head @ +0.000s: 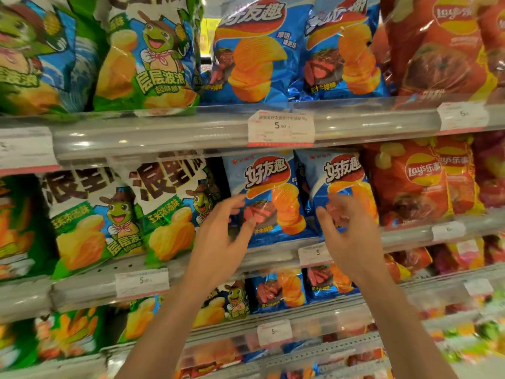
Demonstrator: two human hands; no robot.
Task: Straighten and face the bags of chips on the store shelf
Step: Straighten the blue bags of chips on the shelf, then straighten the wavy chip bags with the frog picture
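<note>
On the middle shelf the two blue chip bags stand side by side with only a narrow dark slit between them. Green bags crowd the left blue bag on its left; red bags press close on the right. The upper shelf rail and its price tag overhang the bag tops, leaving little room above. Near the shelf front, open air lets both hands reach in freely.
</note>
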